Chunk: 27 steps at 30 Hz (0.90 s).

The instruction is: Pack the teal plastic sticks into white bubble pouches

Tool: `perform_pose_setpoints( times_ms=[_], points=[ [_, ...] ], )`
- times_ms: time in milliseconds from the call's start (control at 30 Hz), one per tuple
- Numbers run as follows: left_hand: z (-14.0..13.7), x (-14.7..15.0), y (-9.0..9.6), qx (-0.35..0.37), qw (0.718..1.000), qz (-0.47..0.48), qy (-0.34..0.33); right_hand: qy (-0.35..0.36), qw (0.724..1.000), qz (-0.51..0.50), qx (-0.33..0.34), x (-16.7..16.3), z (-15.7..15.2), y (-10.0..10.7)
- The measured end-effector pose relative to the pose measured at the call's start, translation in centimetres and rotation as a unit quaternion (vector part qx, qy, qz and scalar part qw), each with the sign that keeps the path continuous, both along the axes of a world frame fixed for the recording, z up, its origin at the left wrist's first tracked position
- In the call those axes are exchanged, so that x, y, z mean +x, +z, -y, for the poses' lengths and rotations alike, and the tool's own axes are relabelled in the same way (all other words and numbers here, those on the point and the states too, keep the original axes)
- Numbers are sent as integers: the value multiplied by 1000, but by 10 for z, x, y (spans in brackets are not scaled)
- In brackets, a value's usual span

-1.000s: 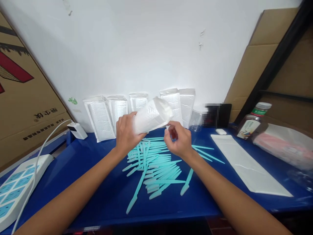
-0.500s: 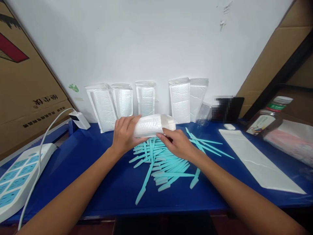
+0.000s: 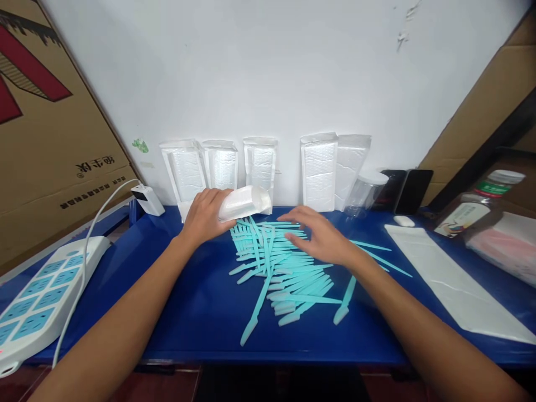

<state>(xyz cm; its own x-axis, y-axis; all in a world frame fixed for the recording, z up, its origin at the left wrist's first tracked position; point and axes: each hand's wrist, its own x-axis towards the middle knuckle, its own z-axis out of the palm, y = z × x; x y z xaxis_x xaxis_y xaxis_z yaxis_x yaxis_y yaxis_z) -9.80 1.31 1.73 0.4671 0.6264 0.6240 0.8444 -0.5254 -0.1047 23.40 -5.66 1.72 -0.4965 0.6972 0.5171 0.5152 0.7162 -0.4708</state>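
Since the frame half a second earlier, the bare right hand point(image 3: 316, 231) has withdrawn from the mouth of the white bubble-lined padded envelope point(image 3: 240, 204) and is now well apart from it. Behind the work area stands a plain white wall point(image 3: 259, 67), with a large brown printed cardboard box point(image 3: 54, 139) at its left side. Below extends a glossy blue table surface point(image 3: 201, 312). On its left lies a long white power strip with blue sockets point(image 3: 62, 285); on its right lies a long, flat white sleeve point(image 3: 456, 285). Five white padded envelopes point(image 3: 319, 173) lean upright against the wall. Between the bare left hand's point(image 3: 205, 215) thumb and fingers the bubble-lined envelope is gripped, raised above the table, its mouth facing right. To the right stand a brown bottle with a white cap point(image 3: 481, 204) and a clear plastic jar with a white lid point(image 3: 364, 195). Slim turquoise plastic sticks with wider ends point(image 3: 299, 287) lie in a loose, overlapping pile at centre. Right-hand fingers and thumb are spread over the pile's upper part, nothing between them; contact with the sticks cannot be determined.
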Motion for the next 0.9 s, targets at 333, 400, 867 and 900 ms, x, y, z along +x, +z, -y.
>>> perform_pose_setpoints(
  times_ms=[333, 400, 867, 900],
  points=[
    [-1, 2, -5, 5, 999, 11, 34, -186, 977, 84, -61, -50, 15, -24],
    [-1, 3, -5, 13, 999, 16, 38, -249, 957, 113, -94, -60, 16, -20],
    [5, 7, -5, -9, 1000, 10, 6, -239, 917, 251, -197, -57, 9, -21],
    [5, 7, -5, -12, 1000, 8, 6, -238, 920, 244, -193, -53, 7, -21]
  ],
)
